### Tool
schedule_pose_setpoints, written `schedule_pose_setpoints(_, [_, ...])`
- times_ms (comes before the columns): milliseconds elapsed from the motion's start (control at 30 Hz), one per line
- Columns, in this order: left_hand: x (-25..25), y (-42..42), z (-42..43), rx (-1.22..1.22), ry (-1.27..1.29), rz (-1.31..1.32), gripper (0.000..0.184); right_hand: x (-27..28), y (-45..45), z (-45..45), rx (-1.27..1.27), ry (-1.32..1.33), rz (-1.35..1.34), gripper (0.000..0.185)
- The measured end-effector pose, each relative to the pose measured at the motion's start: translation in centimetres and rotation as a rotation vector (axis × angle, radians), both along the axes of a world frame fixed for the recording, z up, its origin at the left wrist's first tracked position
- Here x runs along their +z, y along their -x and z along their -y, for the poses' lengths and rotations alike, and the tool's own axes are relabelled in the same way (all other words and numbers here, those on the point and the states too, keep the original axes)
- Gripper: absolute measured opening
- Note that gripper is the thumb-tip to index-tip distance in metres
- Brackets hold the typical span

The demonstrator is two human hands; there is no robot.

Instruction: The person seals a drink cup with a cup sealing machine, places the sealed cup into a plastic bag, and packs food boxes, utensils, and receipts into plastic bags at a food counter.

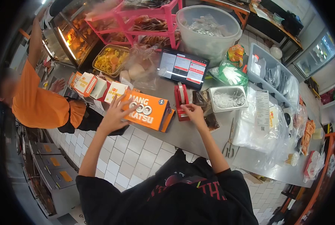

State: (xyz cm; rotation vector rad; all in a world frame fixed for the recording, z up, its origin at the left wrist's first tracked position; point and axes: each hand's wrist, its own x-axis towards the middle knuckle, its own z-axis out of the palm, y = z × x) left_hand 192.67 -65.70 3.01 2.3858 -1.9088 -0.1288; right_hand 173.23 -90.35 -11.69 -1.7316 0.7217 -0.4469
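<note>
My left hand (115, 115) lies with spread fingers over the left end of an orange printed food box (146, 111), touching its top. The box rests near the counter's edge, and part of another orange box (169, 120) shows behind its right side. My right hand (194, 115) is at the near end of a red tape dispenser (179, 98), thumb and fingers pinched together. Whatever is between those fingertips is too small to make out. Dark sachets (201, 98) lie just right of the dispenser, beside a steel pan (228, 99) of white shredded or crumbled contents.
A tablet (184, 68) stands behind the dispenser. Smaller cartons (116, 91) line the counter at left. Scissors (229, 146), plastic bags (246, 127) and a receipt (262, 110) lie at right. Another person in an orange shirt (40, 99) stands at left, near a heated display case (70, 35).
</note>
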Motion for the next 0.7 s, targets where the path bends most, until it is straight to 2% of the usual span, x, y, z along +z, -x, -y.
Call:
schedule_pose_setpoints(33, [-0.7, 1.1, -0.1, -0.004, -0.004, -0.005, 0.073, -0.1, 0.3, -0.3, -0.067, -0.146, 0.082, 0.021])
schedule_pose_setpoints(67, [-1.8, 2.0, -0.8, -0.002, 0.15, -0.038, 0.071, -0.4, 0.6, -1.2, -0.139, -0.297, 0.155, 0.021])
schedule_pose_setpoints(100, [-2.5, 2.9, -0.8, 0.003, 0.314, -0.059, 0.07, 0.8, 1.8, -2.0, -0.076, -0.242, 0.125, 0.02])
schedule_pose_setpoints(133, [-3.2, 3.4, -0.9, 0.003, 0.315, -0.064, 0.07, 1.8, 3.6, -3.0, -0.009, -0.185, 0.092, 0.02])
schedule_pose_setpoints(200, [-4.5, 4.9, -1.2, 0.132, 0.363, -0.142, 0.065, -1.0, 6.0, -4.0, -0.165, 0.521, -0.26, 0.015])
schedule_pose_setpoints(233, [-4.7, 5.8, -1.1, 0.134, 0.362, -0.149, 0.065, 0.1, 6.1, -4.2, -0.163, 0.52, -0.267, 0.015])
schedule_pose_setpoints(300, [-4.7, 7.5, -0.6, 0.31, 0.347, -0.115, 0.062, 3.7, 6.1, -4.4, -0.167, 0.246, -0.174, 0.012])
schedule_pose_setpoints(333, [-4.6, 8.3, -0.2, 0.347, 0.383, -0.153, 0.058, 6.6, 5.7, -5.2, -0.155, -0.025, -0.054, 0.009])
schedule_pose_setpoints(367, [-4.8, 8.9, 0.1, 0.35, 0.381, -0.154, 0.058, 10.0, 5.2, -6.2, -0.07, -0.172, 0.056, 0.009])
schedule_pose_setpoints(400, [-5.0, 9.5, 0.2, 0.4, 0.406, -0.163, 0.057, 12.0, 4.4, -7.3, 0.01, -0.317, 0.168, 0.015])
schedule_pose_setpoints(467, [-5.7, 10.4, 0.7, 0.467, 0.475, -0.203, 0.055, 12.0, 2.4, -9.2, 0.062, -0.524, 0.289, 0.032])
schedule_pose_setpoints(500, [-5.7, 10.5, 0.7, 0.463, 0.476, -0.21, 0.055, 10.8, 1.2, -10.1, 0.056, -0.52, 0.286, 0.032])
schedule_pose_setpoints(567, [-5.6, 10.4, 0.6, 0.399, 0.417, -0.017, 0.056, 6.9, -0.9, -11.2, -0.024, -0.546, 0.314, 0.039])
schedule_pose_setpoints(700, [-4.5, 10.0, 0.7, 0.346, 0.344, 0.122, 0.049, 5.8, -1.3, -10.9, -0.062, -0.466, 0.335, 0.036])
